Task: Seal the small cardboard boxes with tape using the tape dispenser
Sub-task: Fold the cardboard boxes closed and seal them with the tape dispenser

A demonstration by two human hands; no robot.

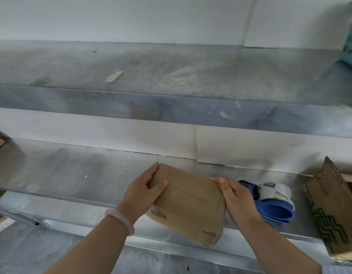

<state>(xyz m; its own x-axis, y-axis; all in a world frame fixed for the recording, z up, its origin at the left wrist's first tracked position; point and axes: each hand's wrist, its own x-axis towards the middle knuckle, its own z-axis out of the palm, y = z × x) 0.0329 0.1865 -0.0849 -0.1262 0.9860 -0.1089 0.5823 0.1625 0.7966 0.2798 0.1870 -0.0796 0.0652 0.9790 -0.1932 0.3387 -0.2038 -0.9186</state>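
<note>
Metal shelf (68, 171), teal basket (351, 44) upper right; tape scrap (114, 76) above

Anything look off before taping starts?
The small box, held by the left hand and right hand, is skewed and overhangs the front edge of the lower shelf. The tape dispenser lies on its side right of it. Tape scraps dot the upper shelf.

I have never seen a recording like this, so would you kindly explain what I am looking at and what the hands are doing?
There is no machine here: a person wears one camera on the head, looking down at their own hands. The left hand, with a pale bangle on its wrist, and the right hand grip the two ends of a small cardboard box, on or just above a metal shelf. Its top flaps are folded shut. Just right of it lies a blue tape dispenser, untouched. At the far right stands a larger cardboard box with green print.
</note>
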